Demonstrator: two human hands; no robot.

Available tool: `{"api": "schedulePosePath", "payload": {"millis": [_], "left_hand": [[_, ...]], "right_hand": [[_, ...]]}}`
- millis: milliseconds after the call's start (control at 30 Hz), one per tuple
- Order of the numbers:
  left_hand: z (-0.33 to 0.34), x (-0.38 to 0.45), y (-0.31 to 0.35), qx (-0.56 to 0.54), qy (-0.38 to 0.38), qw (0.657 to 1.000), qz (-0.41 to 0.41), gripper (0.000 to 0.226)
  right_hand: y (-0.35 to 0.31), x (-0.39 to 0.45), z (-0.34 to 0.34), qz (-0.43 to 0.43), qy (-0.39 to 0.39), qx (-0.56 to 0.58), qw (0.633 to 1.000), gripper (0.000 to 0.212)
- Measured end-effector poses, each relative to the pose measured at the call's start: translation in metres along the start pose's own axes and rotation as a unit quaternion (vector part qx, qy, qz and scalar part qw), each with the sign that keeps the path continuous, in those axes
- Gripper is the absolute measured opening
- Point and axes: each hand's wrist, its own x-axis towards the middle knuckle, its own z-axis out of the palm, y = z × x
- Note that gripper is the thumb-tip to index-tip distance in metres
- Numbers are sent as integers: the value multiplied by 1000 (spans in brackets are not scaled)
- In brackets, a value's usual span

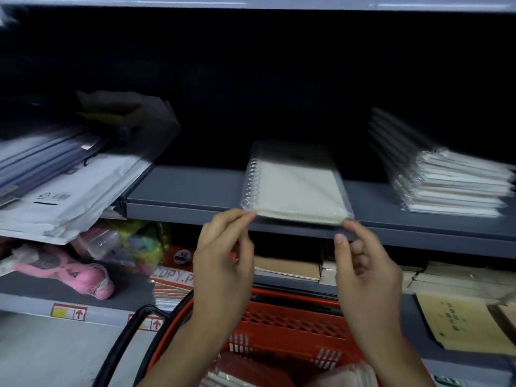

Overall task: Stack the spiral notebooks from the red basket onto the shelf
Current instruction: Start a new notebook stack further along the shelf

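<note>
— Head view: where is the spiral notebook point(297, 188)?
— Centre frame, flat on the grey shelf point(190, 188), above the red basket point(290, 328).
— And the hands?
— Left hand point(223, 255) and right hand point(363, 263) each pinch a near corner.

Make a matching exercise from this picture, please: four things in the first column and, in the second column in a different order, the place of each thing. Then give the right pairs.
Things
1. wrapped spiral notebook
2. stack of notebooks
3. red basket
4. pink plush toy

Places
A. lower shelf, at the left
B. below the hands, in front of the shelves
C. grey shelf, far right
D. front edge of the grey shelf, between the left hand and right hand

Pairs: 1-D, 2-C, 3-B, 4-A
</note>
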Motion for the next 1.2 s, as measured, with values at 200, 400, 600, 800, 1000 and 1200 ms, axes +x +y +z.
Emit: {"api": "schedulePosePath", "payload": {"millis": [200,400,600,800,1000,1200], "left_hand": [[9,-3,-11,63,-143,988,9,58],[8,-9,-10,159,-151,974,62,63],[18,0,-20,257,-186,947,42,67],[21,1,-19,236,-194,952,23,70],[7,-24,-10,122,-168,978,19,62],[23,-85,-27,111,-351,925,-91,59]], "right_hand": [[23,16,-4,91,-157,-44,982,73],[19,-3,-3,55,-164,0,985,65],[15,-16,-14,41,-183,-6,982,57],[29,-19,-19,53,-198,-26,978,52],[46,-28,-28,67,-259,-116,957,28],[82,-75,-41,156,-394,-316,849,23]]}}
